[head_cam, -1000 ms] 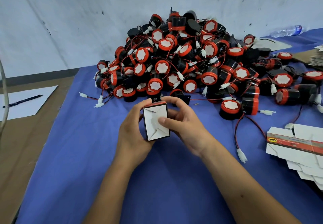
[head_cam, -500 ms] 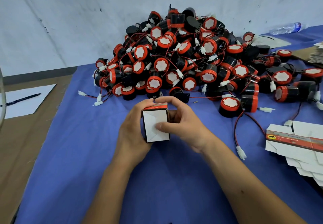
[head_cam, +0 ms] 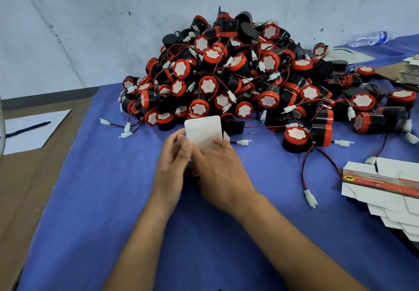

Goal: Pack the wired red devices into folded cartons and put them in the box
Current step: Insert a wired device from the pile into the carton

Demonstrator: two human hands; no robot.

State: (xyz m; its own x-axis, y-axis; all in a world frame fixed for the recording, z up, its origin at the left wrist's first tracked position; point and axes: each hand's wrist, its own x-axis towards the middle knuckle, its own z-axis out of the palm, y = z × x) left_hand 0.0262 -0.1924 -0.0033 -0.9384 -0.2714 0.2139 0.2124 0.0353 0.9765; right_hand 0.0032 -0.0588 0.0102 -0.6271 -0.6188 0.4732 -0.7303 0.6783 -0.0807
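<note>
White carton (head_cam: 203, 133), one, held above the blue cloth (head_cam: 95, 200) just before the device pile (head_cam: 244, 82); flap raised. Devices: too many to count, heaped; two (head_cam: 294, 138) lie apart at right. Flat cartons (head_cam: 383, 188): one stack, far right. Left hand (head_cam: 173, 161) and right hand (head_cam: 217, 168): both curled, gripping the carton, backs up. Pen (head_cam: 27, 128), one, on paper (head_cam: 34, 129).

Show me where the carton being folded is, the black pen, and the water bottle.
Carton (head_cam: 204, 132): head view, on its raised white flap.
Black pen (head_cam: 28, 129): head view, mid-barrel, on the white paper.
Water bottle (head_cam: 368, 39): head view, middle of its clear body, lying down.
</note>
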